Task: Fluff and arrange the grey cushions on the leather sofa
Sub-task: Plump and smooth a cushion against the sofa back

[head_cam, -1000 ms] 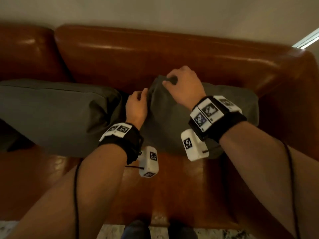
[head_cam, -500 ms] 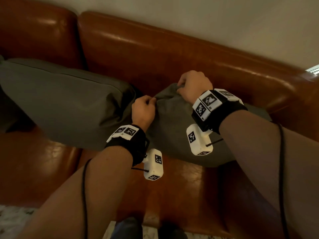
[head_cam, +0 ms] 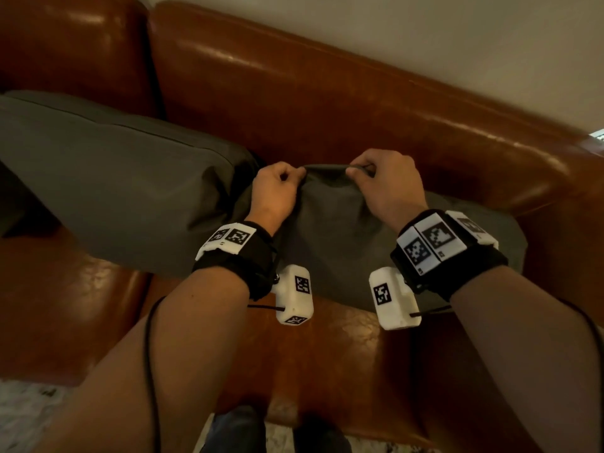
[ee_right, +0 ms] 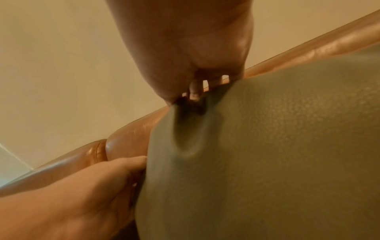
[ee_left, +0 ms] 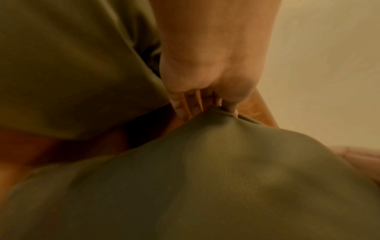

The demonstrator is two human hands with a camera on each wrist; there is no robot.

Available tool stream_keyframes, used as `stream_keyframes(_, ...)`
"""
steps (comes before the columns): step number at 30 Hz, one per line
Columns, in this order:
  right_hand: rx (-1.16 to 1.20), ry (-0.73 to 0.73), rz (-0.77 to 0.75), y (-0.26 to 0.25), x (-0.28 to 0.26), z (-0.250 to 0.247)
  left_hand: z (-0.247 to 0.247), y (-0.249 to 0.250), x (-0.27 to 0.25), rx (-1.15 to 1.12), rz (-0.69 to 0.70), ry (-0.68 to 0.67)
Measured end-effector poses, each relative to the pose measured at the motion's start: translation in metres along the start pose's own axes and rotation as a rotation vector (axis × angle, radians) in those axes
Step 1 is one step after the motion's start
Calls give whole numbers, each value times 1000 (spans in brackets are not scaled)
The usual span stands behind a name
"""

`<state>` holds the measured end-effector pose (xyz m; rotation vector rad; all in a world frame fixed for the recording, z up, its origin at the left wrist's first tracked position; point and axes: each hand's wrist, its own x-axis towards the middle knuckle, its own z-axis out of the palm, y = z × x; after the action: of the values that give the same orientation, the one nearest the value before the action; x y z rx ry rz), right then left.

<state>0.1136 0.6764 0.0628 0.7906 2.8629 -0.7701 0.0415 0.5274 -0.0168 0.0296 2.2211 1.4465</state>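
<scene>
Two grey cushions lie on the brown leather sofa (head_cam: 327, 99). The right grey cushion (head_cam: 333, 230) sits against the backrest, its top edge pulled taut between my hands. My left hand (head_cam: 277, 184) pinches that edge at its left end, and my right hand (head_cam: 376, 178) pinches it a short way to the right. In the left wrist view my fingers (ee_left: 205, 97) clamp a peak of the cushion fabric (ee_left: 205, 178). The right wrist view shows my right hand (ee_right: 195, 91) gripping a fold of the cushion (ee_right: 277, 146). The left grey cushion (head_cam: 114, 191) lies flat beside it, touching it.
The sofa's right armrest (head_cam: 562, 223) rises just past the held cushion. Bare seat leather (head_cam: 327, 371) lies in front of both cushions. A pale wall (head_cam: 457, 44) runs behind the backrest. My feet (head_cam: 261, 433) stand on a light patterned floor at the sofa's front.
My left hand went from lying on the cushion to pinching its top edge. Both hands have drawn the edge up and apart, stretching it between them.
</scene>
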Motion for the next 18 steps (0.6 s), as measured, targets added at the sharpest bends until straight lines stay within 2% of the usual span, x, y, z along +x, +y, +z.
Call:
stream_keyframes(3,27,29,-10,1,-4,2,3,0,-3,-133,-74,-19)
stream_keyframes(7,29,11,-1,2,1,1,0,13,2,95,128,-121)
stream_keyframes(10,27,-11,6,3,2,2,-7,14,7,208,178,-137)
stream_keyframes(15,-35,-97,53,-6,4,1,-15,3,7,29,104,-156)
stream_keyframes(18,-120,-161,-31,-24,13,-8,-11,4,2,-175,16,-225)
